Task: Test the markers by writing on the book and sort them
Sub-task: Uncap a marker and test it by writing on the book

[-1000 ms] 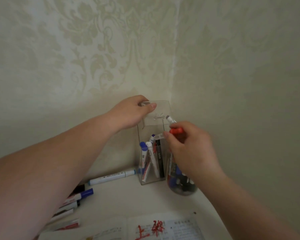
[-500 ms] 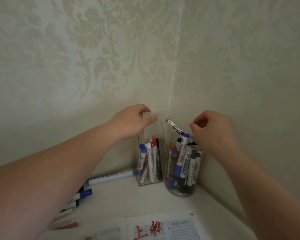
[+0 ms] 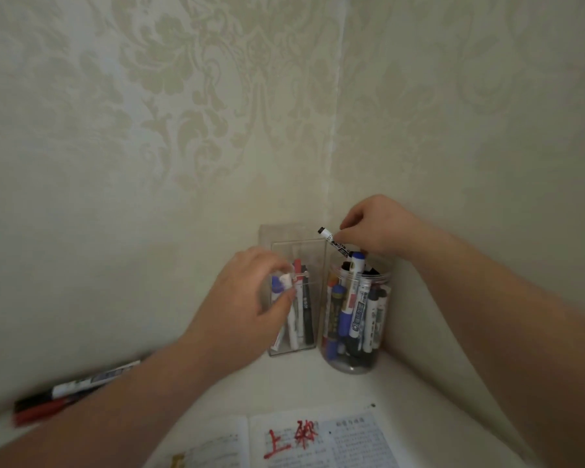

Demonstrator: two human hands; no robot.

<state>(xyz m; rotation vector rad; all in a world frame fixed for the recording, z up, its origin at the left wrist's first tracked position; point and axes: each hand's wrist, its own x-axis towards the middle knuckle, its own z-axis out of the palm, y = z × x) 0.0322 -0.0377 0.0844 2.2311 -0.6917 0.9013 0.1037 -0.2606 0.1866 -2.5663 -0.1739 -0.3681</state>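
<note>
In the wall corner stands a clear rectangular box (image 3: 314,298) holding a few markers. Beside it on the right is a round clear jar (image 3: 384,278) packed with several markers. My right hand (image 3: 380,228) hovers over the jar and pinches a white marker with a black end (image 3: 331,241), which slants up to the left out of the jar. Blurred by motion, my left hand (image 3: 247,298) curls its fingers and thumb round the box's front left edge. The open book (image 3: 348,444) with red writing lies at the bottom.
Loose markers (image 3: 75,393), red, black and white, lie on the white surface along the left wall. Patterned walls close in the corner behind and to the right of the containers. A bare white strip separates the book from the containers.
My left hand dropped from the top of the box to its front left edge. My right hand moved onto the slanted white marker above the jar and pinched it.
</note>
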